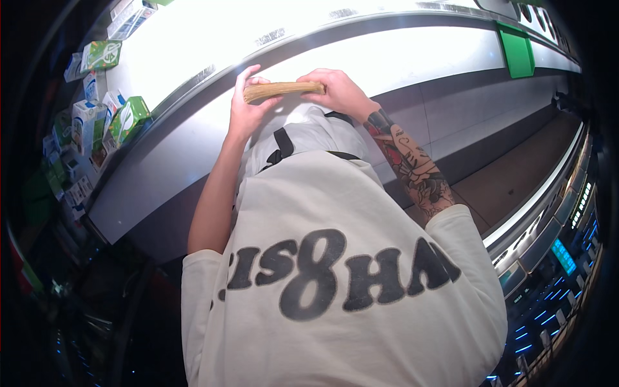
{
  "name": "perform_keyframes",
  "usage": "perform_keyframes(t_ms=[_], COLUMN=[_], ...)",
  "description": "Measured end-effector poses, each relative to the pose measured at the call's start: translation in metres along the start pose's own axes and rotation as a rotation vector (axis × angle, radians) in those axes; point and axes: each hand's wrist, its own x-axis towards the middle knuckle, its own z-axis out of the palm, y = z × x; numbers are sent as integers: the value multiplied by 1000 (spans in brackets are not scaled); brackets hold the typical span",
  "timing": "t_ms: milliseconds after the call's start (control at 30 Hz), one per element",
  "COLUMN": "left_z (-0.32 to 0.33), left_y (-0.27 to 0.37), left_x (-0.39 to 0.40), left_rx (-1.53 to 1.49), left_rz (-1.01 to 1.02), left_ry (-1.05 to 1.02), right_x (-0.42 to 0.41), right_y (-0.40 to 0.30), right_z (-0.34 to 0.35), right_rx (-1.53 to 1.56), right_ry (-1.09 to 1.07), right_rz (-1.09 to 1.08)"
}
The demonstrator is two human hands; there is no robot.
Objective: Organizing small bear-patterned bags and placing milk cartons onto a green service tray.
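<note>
A thick tan stack of thin layers (284, 90), seen edge-on and looking like paper, spans the gap between my two hands. It is slightly bent, and its left end fans wider than its right. My left hand (245, 104) grips the left end, thumb below and one finger raised off it. At the other end, my right hand (333, 92) has the stack between thumb and bent fingers. Both hands hold it above my lap, close to the front edge of a bright white counter. The stack's flat faces cannot be made out.
Several green and white cartons (128, 118) crowd the left end of the white counter (193, 43). A green plastic tray or panel (517, 51) hangs at the counter's far right. Brown floor (512, 179) shows on the right, beside a lit equipment row (541, 242).
</note>
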Motion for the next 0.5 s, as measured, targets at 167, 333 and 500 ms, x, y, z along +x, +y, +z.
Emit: perform_keyframes(t_ms=[167,333,500], left_z=[2,-11,-15], left_y=[-8,-16,41], left_x=[2,5,6], left_rx=[79,214,10], left_rz=[-37,-75,-274], left_ry=[0,-47,-87], right_x=[-1,2,17], right_y=[2,0,-21], right_z=[2,-4,-32], right_rx=[21,124,250], right_ry=[40,-14,-65], right_rz=[1,135,265])
